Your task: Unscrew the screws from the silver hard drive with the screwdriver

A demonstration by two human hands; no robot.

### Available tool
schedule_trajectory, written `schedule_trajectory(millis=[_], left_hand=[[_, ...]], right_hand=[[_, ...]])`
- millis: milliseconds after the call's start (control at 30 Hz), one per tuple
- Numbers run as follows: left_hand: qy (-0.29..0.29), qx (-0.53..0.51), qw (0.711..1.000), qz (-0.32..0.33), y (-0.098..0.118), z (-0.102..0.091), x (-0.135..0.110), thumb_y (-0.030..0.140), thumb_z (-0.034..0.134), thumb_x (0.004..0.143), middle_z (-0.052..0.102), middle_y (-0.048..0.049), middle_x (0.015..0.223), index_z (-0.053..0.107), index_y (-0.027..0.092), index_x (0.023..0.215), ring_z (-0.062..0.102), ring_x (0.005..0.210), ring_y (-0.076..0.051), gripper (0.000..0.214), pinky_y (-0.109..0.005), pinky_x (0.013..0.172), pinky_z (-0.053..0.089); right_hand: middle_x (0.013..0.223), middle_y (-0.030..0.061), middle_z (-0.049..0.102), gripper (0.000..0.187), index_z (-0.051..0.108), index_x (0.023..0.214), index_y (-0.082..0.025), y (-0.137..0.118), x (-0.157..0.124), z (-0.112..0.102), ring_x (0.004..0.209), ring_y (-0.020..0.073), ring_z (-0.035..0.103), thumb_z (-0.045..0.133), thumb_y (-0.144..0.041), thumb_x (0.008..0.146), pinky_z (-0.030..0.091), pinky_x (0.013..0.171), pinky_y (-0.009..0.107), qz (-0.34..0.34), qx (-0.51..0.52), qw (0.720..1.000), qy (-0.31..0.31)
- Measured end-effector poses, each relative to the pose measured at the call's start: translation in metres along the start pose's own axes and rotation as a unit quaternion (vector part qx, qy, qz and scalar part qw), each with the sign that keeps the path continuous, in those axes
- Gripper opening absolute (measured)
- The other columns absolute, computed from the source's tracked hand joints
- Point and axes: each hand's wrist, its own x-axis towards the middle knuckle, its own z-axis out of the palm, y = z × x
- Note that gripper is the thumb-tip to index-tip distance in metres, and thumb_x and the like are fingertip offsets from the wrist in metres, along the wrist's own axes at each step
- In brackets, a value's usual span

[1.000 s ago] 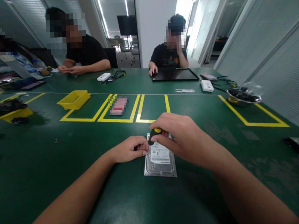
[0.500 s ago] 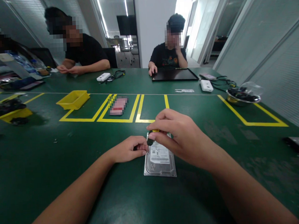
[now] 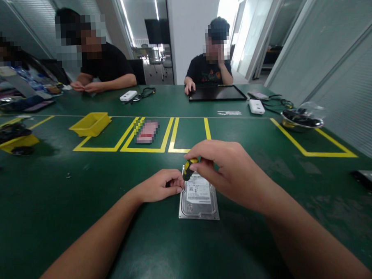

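A silver hard drive [image 3: 199,209] with a white label lies flat on the green table. My right hand [image 3: 233,170] is closed over a short yellow-and-black screwdriver [image 3: 189,169], pinching its handle from above. The screwdriver leans over the far left part of the drive; its tip is hard to make out. At the drive's left edge, my left hand [image 3: 161,185] has its fingers curled and gripping there, next to the screwdriver's lower end. My right hand hides the drive's far right corner.
A yellow bin [image 3: 91,124] and a blurred pink item [image 3: 147,131] lie beyond, near yellow tape outlines. A metal bowl of dark parts [image 3: 302,120] stands far right, another drive-like box [image 3: 371,180] nearer. Two people sit opposite, one at a black panel [image 3: 217,93]; another is far left.
My right hand has shifted slightly and its fingers have rolled on the screwdriver, so more of the yellow-and-black handle shows. My left hand and the hard drive stay in place.
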Motion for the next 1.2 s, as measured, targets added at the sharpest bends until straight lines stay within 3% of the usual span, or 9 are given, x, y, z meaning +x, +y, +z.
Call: schedule_trajectory(millis=[233, 433, 833, 933, 1100, 1200], left_hand=[[0.0, 0.002, 1.0, -0.001, -0.001, -0.001, -0.001, 0.032, 0.062, 0.09, 0.058, -0.0005, 0.081, 0.062, 0.014, 0.091, 0.052, 0.072, -0.013, 0.018, -0.024, 0.065, 0.04], [-0.019, -0.014, 1.0, -0.008, -0.001, -0.002, 0.0, 0.034, 0.061, 0.091, 0.062, -0.0019, 0.088, 0.062, 0.014, 0.097, 0.054, 0.077, -0.014, 0.02, -0.026, 0.069, 0.042], [-0.009, -0.028, 1.0, -0.009, -0.003, -0.001, -0.001, 0.04, 0.062, 0.09, 0.059, -0.0007, 0.081, 0.061, 0.014, 0.091, 0.053, 0.073, -0.014, 0.026, -0.025, 0.066, 0.041], [-0.005, -0.03, 1.0, -0.003, -0.004, -0.001, -0.001, 0.038, 0.062, 0.09, 0.06, -0.0012, 0.085, 0.061, 0.014, 0.094, 0.054, 0.075, -0.014, 0.024, -0.025, 0.068, 0.043], [-0.004, -0.033, 0.999, 0.0, -0.002, -0.002, -0.001, 0.034, 0.063, 0.089, 0.058, -0.0002, 0.083, 0.061, 0.014, 0.092, 0.052, 0.074, -0.013, 0.02, -0.024, 0.068, 0.042], [-0.009, -0.048, 0.999, -0.003, -0.002, -0.002, -0.001, 0.032, 0.065, 0.088, 0.058, -0.0001, 0.083, 0.06, 0.014, 0.093, 0.052, 0.074, -0.013, 0.019, -0.024, 0.067, 0.041]], right_hand=[[0.103, 0.0052, 0.064, 0.013, 0.067, 0.099, -0.015, 0.0, 0.0, 0.004, 0.095, 0.0139, 0.058, 0.057, -0.012, 0.091, 0.045, 0.082, 0.026, 0.003, 0.035, 0.999, -0.006], [0.094, 0.0033, 0.059, 0.006, 0.066, 0.094, -0.016, 0.0, 0.001, 0.008, 0.087, 0.0129, 0.056, 0.061, -0.015, 0.091, 0.043, 0.077, 0.025, 0.006, 0.029, 1.0, -0.001], [0.111, 0.0085, 0.066, 0.026, 0.066, 0.109, -0.012, 0.001, 0.001, 0.013, 0.105, 0.0155, 0.059, 0.049, -0.004, 0.091, 0.046, 0.094, 0.03, -0.042, 0.061, 0.997, 0.003], [0.114, 0.0091, 0.063, 0.025, 0.068, 0.108, -0.012, 0.0, 0.0, 0.014, 0.105, 0.0142, 0.058, 0.052, -0.006, 0.09, 0.045, 0.093, 0.028, -0.033, 0.047, 0.998, 0.013], [0.101, 0.0068, 0.063, 0.012, 0.068, 0.099, -0.013, 0.001, 0.002, 0.018, 0.095, 0.014, 0.058, 0.06, -0.013, 0.09, 0.046, 0.085, 0.027, -0.018, 0.021, 0.999, 0.035], [0.1, 0.0066, 0.066, 0.016, 0.067, 0.103, -0.013, 0.003, 0.002, 0.019, 0.094, 0.0156, 0.06, 0.061, -0.011, 0.088, 0.048, 0.084, 0.029, -0.011, 0.007, 0.998, 0.055]])
